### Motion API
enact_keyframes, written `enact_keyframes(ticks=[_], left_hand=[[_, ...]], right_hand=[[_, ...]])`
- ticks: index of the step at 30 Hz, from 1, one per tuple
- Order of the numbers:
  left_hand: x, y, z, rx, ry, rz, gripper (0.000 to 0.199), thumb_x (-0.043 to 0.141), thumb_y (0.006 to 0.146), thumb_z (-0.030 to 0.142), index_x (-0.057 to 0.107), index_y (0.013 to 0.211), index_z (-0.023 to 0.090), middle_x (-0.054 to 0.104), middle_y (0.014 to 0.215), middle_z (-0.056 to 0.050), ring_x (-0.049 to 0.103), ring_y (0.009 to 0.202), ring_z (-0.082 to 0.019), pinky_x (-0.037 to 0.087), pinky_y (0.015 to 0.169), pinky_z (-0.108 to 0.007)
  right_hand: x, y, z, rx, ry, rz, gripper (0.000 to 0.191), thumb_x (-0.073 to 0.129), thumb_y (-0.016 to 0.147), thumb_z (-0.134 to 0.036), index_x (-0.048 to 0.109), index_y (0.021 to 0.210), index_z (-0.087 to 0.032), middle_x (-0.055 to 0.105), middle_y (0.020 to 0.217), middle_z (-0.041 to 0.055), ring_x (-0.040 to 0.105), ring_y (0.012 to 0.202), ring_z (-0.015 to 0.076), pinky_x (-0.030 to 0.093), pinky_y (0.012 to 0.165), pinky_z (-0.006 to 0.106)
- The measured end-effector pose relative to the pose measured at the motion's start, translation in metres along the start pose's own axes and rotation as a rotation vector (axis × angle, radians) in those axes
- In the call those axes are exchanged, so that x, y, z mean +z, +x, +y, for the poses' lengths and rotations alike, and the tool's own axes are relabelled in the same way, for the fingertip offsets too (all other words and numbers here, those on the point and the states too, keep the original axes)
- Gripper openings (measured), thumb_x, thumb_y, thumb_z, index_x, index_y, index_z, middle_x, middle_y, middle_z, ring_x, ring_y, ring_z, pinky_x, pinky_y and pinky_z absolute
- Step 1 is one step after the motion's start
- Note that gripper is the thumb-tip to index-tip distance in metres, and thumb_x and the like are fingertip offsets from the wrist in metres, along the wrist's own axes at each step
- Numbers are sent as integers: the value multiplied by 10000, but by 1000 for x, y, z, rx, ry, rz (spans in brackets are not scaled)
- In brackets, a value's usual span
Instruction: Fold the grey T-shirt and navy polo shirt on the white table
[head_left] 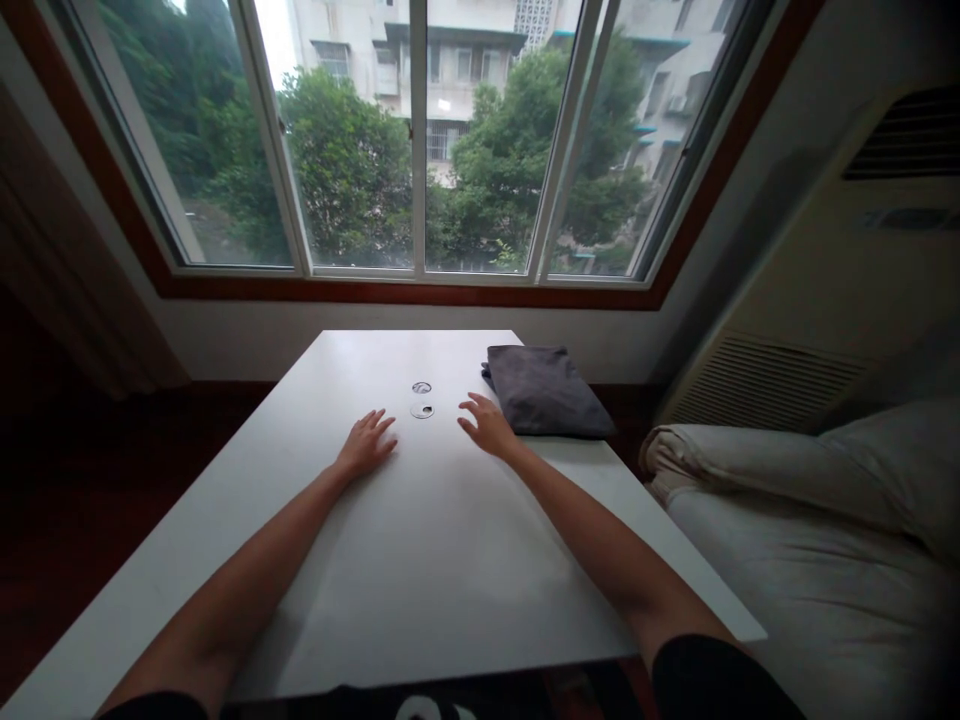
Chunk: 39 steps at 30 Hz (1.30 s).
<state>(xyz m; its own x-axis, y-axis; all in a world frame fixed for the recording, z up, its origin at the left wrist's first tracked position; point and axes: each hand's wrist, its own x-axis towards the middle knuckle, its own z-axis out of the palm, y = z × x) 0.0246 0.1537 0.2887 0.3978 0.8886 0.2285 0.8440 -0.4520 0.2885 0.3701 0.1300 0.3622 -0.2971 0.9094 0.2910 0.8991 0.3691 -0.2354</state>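
My left hand [366, 443] is over the white table [420, 560], palm down, with its fingers spread and nothing in them. To its upper right, two small round fittings [422, 411] sit in the tabletop, one behind the other; the nearer has a dark hole. My right hand [486, 425] is on the other side of these, fingers apart and slightly curled, holding nothing. Just right of that hand lies a folded dark grey cloth [547, 390], near the table's right edge. Whether my right hand touches the cloth I cannot tell.
A wide window [420, 150] with a brown frame rises behind the table. At the right stand a pale sofa [810, 520] and a cream floor-standing unit with vents [810, 330]. A curtain [82, 250] hangs at the left, above dark flooring.
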Motion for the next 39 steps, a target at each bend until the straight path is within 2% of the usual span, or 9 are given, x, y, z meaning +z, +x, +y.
enact_keyframes(ticks=[4,7,10,14,20,30,39], left_hand=[[-4,-6,-3,-18,-53,65,561,502,1015,483,522,1508,217,389,1653,-98,314,1542,-273,250,1272,-479],[-6,-7,0,7,-44,51,578,519,1006,495,524,1510,212,388,1652,-111,320,1538,-282,245,1271,-487],[-7,-4,8,31,-11,-14,635,543,984,535,506,1534,220,359,1666,-128,300,1546,-317,227,1263,-537],[-7,-2,17,61,12,-95,690,541,967,595,468,1570,267,303,1694,-117,249,1566,-342,191,1256,-577],[-5,-11,20,92,14,-224,826,440,943,756,371,1627,296,225,1719,-124,155,1587,-392,107,1237,-646],[-8,-14,26,34,12,-239,861,398,930,807,356,1633,312,199,1724,-128,123,1586,-425,46,1205,-717],[-10,-21,22,33,52,-236,843,378,949,787,359,1633,295,206,1725,-116,138,1589,-396,85,1236,-656]], right_hand=[[44,-9,-41,-26,19,-118,498,530,1039,-502,600,1438,-212,339,1643,121,312,1527,265,268,1255,429],[59,-19,-55,-38,1,-172,555,519,1037,-548,560,1492,-232,283,1671,119,257,1553,285,235,1264,468],[59,-25,-60,-68,-23,-212,616,487,1032,-614,524,1529,-252,242,1688,112,200,1573,296,178,1274,497],[53,-22,-58,-14,-61,-281,723,420,1017,-711,445,1590,-270,199,1701,111,153,1585,304,130,1275,513],[52,-17,-53,0,-83,-365,849,365,980,-801,319,1652,-284,144,1712,112,108,1591,320,69,1277,523],[50,-17,-57,39,-53,-424,924,338,939,-861,248,1670,-304,56,1721,122,33,1592,362,-16,1215,685],[49,-17,-54,10,-73,-366,853,384,967,-809,326,1645,-295,151,1710,126,118,1585,340,55,1250,613]])
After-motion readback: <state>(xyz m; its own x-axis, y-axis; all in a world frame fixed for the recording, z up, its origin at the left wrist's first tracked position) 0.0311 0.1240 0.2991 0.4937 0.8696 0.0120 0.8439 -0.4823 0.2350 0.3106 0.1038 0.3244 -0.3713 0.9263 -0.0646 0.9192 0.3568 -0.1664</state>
